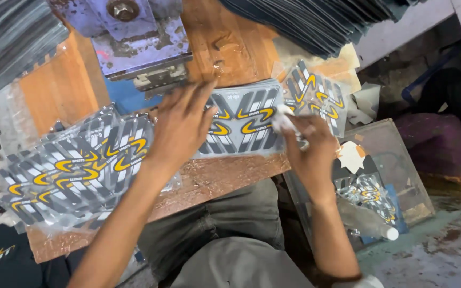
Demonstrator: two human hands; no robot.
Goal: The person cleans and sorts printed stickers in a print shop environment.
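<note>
Printed sheet (246, 125) lies between the hands: left hand (180, 125) spread flat at its nine o'clock, right hand (308, 146) pinching its three o'clock edge.

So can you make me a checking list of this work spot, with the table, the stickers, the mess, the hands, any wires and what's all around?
Surface: worn wooden bench, scuffed, with a blue metal press part bolted at the back.
Job's things: grey printed sheet with yellow curves lying flat in the middle; fanned pile of like sheets at the left.
Clutter: more printed sheets at the right; paper scraps; a plastic bottle lying below.
Grips: left hand spread flat on the middle sheet; right hand closed on a white cloth wad.
Cables: nothing seen.
Surroundings: dark sheet stacks above; stained floor.
</note>
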